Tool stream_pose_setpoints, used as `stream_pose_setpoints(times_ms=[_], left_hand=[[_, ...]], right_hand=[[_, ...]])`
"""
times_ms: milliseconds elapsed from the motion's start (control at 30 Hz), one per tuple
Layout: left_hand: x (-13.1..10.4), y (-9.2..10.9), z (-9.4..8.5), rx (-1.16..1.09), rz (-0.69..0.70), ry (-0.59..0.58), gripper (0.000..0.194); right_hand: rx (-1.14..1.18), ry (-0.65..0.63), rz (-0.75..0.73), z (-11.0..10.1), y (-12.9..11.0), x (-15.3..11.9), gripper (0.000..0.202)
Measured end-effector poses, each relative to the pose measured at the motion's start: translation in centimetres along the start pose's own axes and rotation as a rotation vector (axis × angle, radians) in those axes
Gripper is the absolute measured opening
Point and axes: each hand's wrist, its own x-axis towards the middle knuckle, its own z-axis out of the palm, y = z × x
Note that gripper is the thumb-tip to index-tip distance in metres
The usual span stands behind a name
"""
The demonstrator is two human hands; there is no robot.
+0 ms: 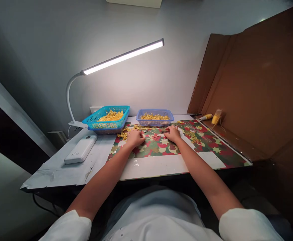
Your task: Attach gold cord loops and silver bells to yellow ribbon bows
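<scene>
My left hand (135,138) rests on the camouflage-patterned mat (146,153), fingers curled in a pinch; whatever they grip is too small to make out. Across from it, my right hand (173,134) is closed around a slim dark tool (164,132), mostly hidden by the fingers. Thin yellow and reddish strands (153,137) lie on the mat between the hands. Yellow ribbon-like pieces (122,135) are heaped just left of my left hand. To the right of my right hand is a loose tangle of thin yellow strands (193,136).
Behind the hands stand a turquoise basket (103,125) of yellow pieces and a purple-blue basket (155,123) of yellow strands. A lit lamp (123,57) arches above. A white power bank (81,150) lies left; a yellow-and-white tube (205,117) and cardboard wall (252,77) are right.
</scene>
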Motion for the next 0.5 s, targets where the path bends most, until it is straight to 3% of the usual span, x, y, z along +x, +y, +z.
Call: stream_pose_setpoints(times_ms=[100, 200, 500], left_hand=[[0.1, -0.2, 0.2, -0.056, 0.125, -0.018, 0.023], [0.3, -0.5, 0.3, -0.089, 0.215, -0.037, 0.017], [1.1, -1.9, 0.1, -0.064, 0.188, -0.049, 0.022]], right_hand=[[0.042, 0.052, -0.130, 0.2, -1.0, -0.2, 0.019], [0.066, 0.068, -0.204, 0.7, -1.9, -0.3, 0.013], [0.062, 0.100, -0.134, 0.7, -1.6, -0.3, 0.014]])
